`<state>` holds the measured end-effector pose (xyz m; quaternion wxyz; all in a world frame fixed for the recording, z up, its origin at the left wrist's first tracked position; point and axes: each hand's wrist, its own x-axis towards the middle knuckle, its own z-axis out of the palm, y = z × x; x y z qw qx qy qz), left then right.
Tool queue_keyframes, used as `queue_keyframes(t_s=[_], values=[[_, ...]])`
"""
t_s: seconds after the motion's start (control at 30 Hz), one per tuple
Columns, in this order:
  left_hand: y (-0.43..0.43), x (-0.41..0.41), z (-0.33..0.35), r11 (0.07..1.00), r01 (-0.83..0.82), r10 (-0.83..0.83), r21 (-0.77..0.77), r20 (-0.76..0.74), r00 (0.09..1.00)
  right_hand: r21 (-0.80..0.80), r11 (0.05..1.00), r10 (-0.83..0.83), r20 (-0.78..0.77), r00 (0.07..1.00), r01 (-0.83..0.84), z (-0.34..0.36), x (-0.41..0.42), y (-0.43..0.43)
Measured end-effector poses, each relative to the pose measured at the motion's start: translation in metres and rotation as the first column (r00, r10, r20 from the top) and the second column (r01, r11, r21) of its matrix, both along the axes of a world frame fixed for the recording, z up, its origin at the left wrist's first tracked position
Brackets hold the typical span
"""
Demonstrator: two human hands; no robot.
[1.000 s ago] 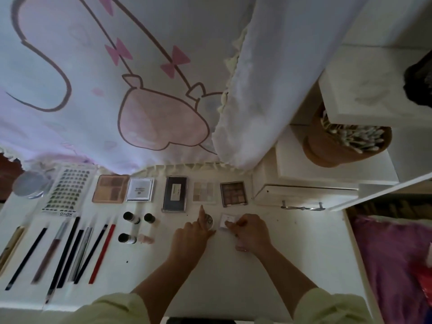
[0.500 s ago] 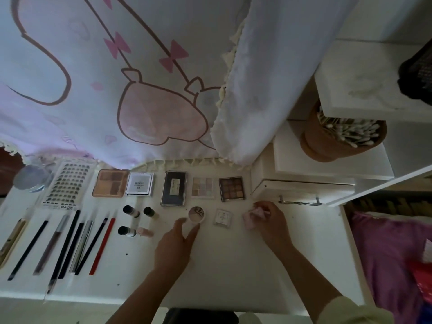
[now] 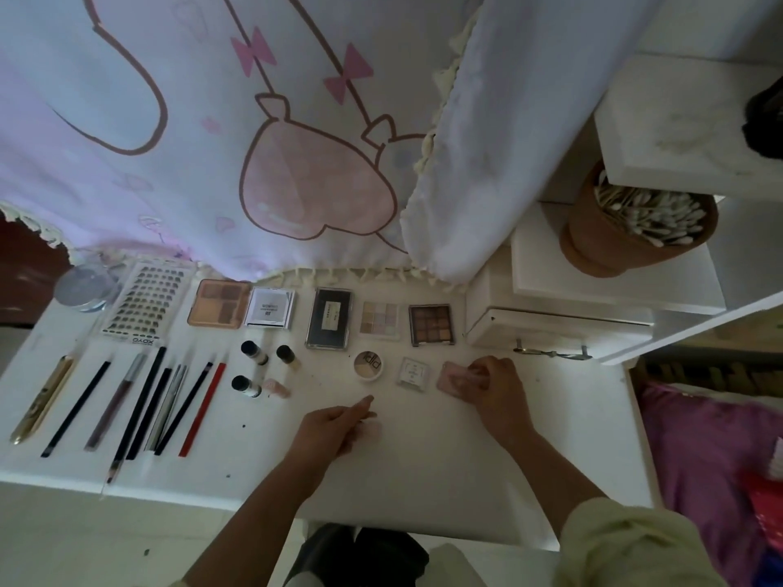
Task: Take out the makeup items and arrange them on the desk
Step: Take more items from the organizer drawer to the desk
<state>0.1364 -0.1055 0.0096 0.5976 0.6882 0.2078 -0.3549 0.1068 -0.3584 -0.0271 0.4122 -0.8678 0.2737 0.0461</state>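
Note:
Makeup lies in rows on the white desk (image 3: 423, 472). My right hand (image 3: 491, 385) grips a small pink compact (image 3: 450, 377) at the right end of the front row, beside a small white square case (image 3: 414, 372) and a round pot (image 3: 369, 365). My left hand (image 3: 334, 425) hovers low over the desk in front of the pot, fingers loosely curled, holding nothing I can see. Behind stand a brown palette (image 3: 431, 324), a pale palette (image 3: 379, 319) and a black case (image 3: 329, 317).
Pencils and brushes (image 3: 140, 404) lie side by side at the left, with small bottles (image 3: 254, 366) near them. A lash card (image 3: 144, 305), a peach palette (image 3: 218, 303) and a white box (image 3: 271, 309) sit behind. A drawer unit (image 3: 551, 328) and swab pot (image 3: 635, 222) stand right.
My right hand moved right from the white square case and set the pink compact down beside it. My left hand drew back from the round pot toward me.

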Motion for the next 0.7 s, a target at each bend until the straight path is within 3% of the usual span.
queue_keyframes(t_s=[0.1, 0.23, 0.37, 0.43, 0.57, 0.7], values=[[0.007, -0.003, 0.002, 0.996, 0.011, -0.013, -0.091, -0.018, 1.0, 0.032, 0.999, 0.003, -0.02, 1.0, -0.002, 0.004, 0.002, 0.0], [0.015, -0.006, 0.002, 0.996, 0.055, -0.054, -0.075, 0.012, 0.998, -0.038, 0.995, 0.087, -0.07, 0.994, -0.09, 0.007, 0.002, -0.001], [0.024, -0.008, 0.002, 0.974, 0.105, -0.141, 0.199, 0.178, 0.974, -0.293, 0.947, 0.105, -0.115, 0.988, -0.135, 0.013, -0.001, 0.005], [0.033, -0.011, 0.002, 0.951, 0.048, -0.133, 0.306, 0.265, 0.955, -0.403, 0.897, 0.174, -0.052, 0.983, -0.18, 0.016, -0.005, 0.02], [0.062, -0.02, 0.005, 0.846, -0.127, -0.137, 0.517, 0.441, 0.887, -0.206, 0.882, 0.413, -0.098, 0.905, -0.425, 0.018, -0.009, 0.068], [0.088, -0.028, 0.005, 0.799, -0.187, -0.179, 0.571, 0.523, 0.834, -0.126, 0.774, 0.59, -0.213, 0.779, -0.621, 0.013, 0.0, 0.114]])
